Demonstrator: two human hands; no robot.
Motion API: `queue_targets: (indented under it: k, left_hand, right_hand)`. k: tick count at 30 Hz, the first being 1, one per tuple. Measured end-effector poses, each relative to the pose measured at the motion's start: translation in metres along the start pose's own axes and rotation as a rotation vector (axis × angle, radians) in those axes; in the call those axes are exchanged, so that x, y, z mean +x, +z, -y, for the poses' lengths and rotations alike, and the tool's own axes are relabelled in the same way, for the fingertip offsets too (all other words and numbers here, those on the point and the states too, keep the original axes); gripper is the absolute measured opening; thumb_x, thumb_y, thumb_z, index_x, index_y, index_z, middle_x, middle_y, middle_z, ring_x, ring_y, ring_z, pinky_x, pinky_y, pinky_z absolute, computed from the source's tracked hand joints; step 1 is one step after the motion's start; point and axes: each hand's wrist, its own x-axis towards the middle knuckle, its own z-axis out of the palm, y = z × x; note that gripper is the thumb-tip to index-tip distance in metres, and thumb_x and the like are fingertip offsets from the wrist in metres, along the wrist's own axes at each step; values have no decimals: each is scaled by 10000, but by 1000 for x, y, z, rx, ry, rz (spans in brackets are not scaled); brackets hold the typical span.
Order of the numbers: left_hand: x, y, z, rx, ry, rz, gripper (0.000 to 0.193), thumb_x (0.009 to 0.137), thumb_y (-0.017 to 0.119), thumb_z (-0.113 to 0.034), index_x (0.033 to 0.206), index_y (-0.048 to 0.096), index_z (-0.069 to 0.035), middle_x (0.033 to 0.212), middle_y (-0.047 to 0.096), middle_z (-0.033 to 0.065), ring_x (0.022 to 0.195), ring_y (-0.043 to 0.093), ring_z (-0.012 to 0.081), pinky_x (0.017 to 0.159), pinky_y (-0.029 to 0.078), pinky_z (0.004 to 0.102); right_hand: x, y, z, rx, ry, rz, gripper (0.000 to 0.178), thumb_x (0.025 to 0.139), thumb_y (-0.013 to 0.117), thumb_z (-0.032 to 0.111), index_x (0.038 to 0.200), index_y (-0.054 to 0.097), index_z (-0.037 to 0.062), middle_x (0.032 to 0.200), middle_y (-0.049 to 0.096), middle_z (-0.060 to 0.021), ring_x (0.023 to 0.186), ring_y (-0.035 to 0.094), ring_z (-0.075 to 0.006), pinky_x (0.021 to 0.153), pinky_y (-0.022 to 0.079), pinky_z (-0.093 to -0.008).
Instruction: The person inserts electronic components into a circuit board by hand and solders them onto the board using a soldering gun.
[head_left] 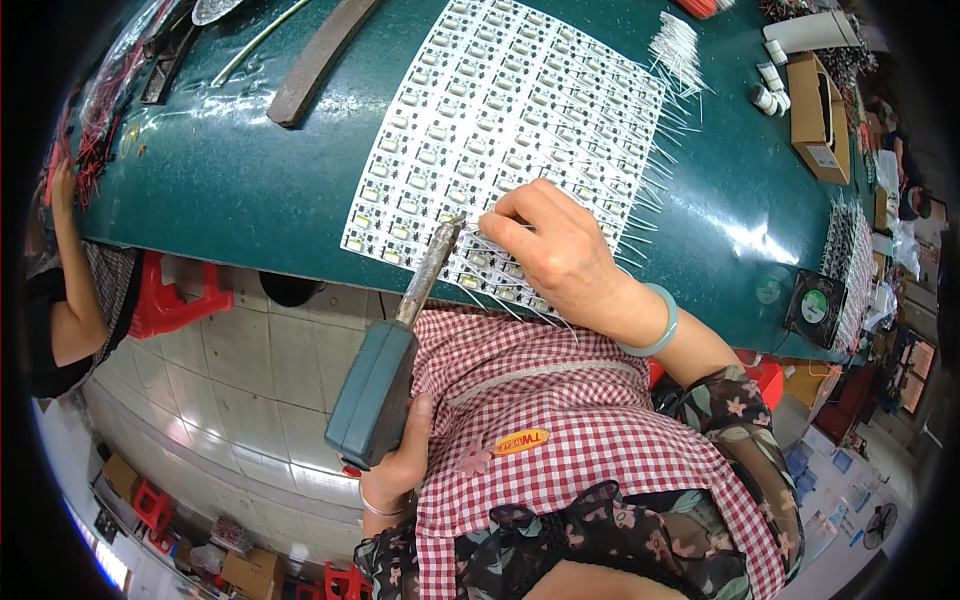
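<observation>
A big white light board (440, 130) is laid flat on the green counter (270, 180), running in from its near edge. A soldering gun (375, 390) is clasped in the L hand (403, 462), held just off the counter's near edge, w/ its long rod (425, 278) tilted up & right to the board. The rod's tip is faced from the right by the R hand (560, 250), v. nr it, back up & fingers bent. Its grip is pinched, but what's in it can't be told
</observation>
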Motion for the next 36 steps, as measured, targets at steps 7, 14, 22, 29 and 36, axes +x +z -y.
queue_targets:
  k: [7,14,22,29,36]
  left_hand:
    - [-2,-5,16,79,7,88,386,869,667,21,1242,566,25,1132,630,84,670,538,81,550,438,232]
    - [-1,-3,9,78,50,74,393,852,671,49,1230,569,23,1120,635,98,680,551,89,534,445,236]
    - [-1,2,0,-110,-28,-93,492,812,661,99,1280,526,27,1153,629,136,621,510,71,478,427,216]
    - [6,6,-12,-185,-128,-86,507,789,690,80,1272,541,33,1182,624,134,637,537,85,485,431,212]
    - [7,8,-6,-149,-70,-147,509,784,702,72,1266,541,39,1182,624,138,656,566,109,500,449,232]
  right_hand:
    - [0,0,0,6,0,-9,162,732,602,1,893,623,4,842,543,-93,777,549,-231,662,474,-328]
    - [0,1,0,-8,0,-9,163,727,604,2,889,620,3,836,538,-93,769,544,-231,658,473,-322]
    - [0,0,1,6,-2,-15,163,725,606,3,888,618,1,832,533,-91,773,547,-230,652,474,-324]
    - [-2,-2,1,-22,-20,-25,174,715,614,14,888,617,3,825,533,-86,773,544,-228,644,465,-320]
    - [-2,-1,4,-57,10,-101,234,698,620,7,932,632,-9,808,540,-84,749,537,-228,629,464,-315]
